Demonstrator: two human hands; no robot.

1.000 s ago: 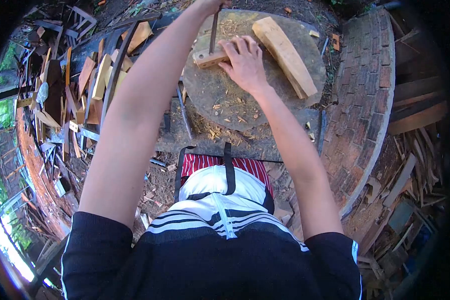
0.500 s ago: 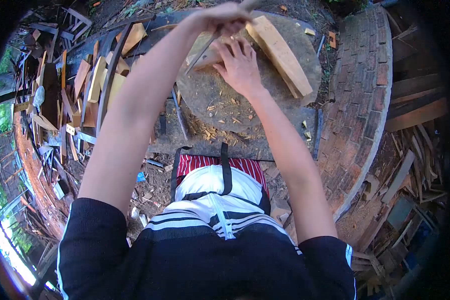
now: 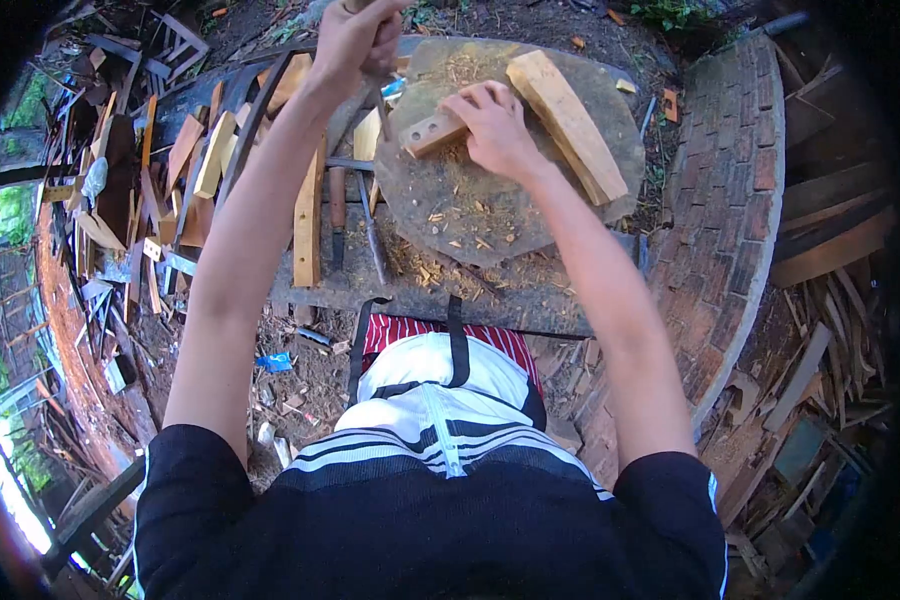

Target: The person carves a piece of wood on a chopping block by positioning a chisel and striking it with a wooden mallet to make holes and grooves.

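Observation:
My left hand (image 3: 363, 40), at the top, is closed around a long thin metal tool (image 3: 383, 112); its slightly blurred shaft points down past the left edge of the round wooden work surface (image 3: 440, 215). Fingers of my right hand (image 3: 495, 125) are wrapped over a small wooden block (image 3: 433, 135), which lies on that surface. Round holes show in the block's uncovered left end. To the right of my right hand lies a thick, long piece of wood (image 3: 570, 125), slanting down to the right. Wood chips are scattered on the round surface.
Left of the round surface lie a long wooden strip (image 3: 309, 220), a wooden-handled tool (image 3: 337, 215) and a dark metal bar (image 3: 374, 235). Scrap wood (image 3: 210, 155) is piled farther left. A low brick wall (image 3: 725, 190) curves along the right, with more wood beyond.
My left hand swung right over the block with the tool, then back left, clear of it. The block's holed end shows again, slightly lower and right. My right hand stays on it.

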